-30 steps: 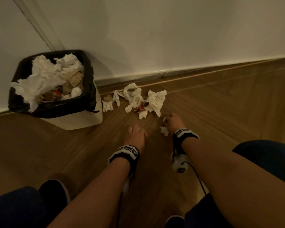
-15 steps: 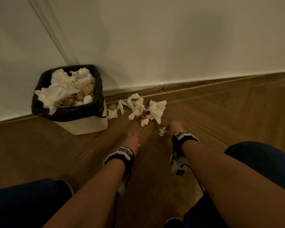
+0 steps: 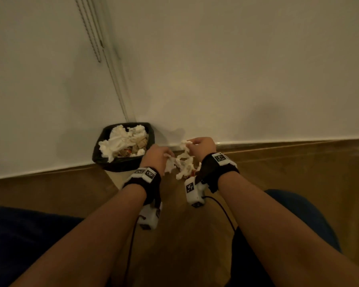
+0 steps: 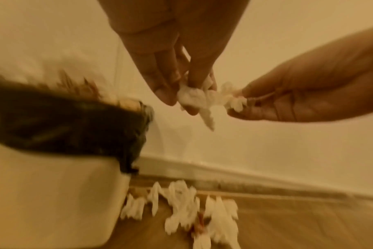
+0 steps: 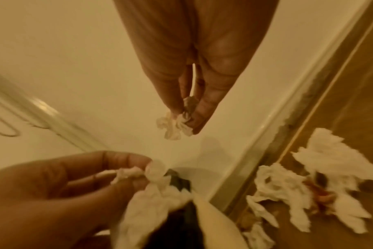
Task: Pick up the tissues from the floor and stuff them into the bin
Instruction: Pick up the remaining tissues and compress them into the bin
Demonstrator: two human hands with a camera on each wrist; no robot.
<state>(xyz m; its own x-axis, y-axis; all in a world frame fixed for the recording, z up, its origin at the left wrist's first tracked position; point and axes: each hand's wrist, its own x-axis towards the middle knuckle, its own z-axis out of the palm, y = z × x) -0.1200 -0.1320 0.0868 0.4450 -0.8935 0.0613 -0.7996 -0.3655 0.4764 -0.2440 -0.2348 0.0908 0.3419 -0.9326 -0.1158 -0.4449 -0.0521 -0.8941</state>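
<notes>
Wooden floor (image 3: 60, 195) meets white wall. Left hand (image 3: 156, 155) and right hand (image 3: 202, 146) each pinch crumpled tissue scraps. Wrist views alone show loose tissues (image 4: 194, 210) below; overfilled black-lined bin (image 3: 120, 165) left of both.

The head view looks forward and down from above along both forearms toward the wall (image 3: 236, 79) and the bin (image 3: 123, 162) in the corner; the left wrist view sits close behind the left hand (image 4: 177, 50), low, facing the wall, with the bin's side at its left; the right wrist view sits close behind the right hand (image 5: 194, 67), tilted; both wrist views share the two hands, the skirting and the tissues on the floor (image 4: 202, 215).
</notes>
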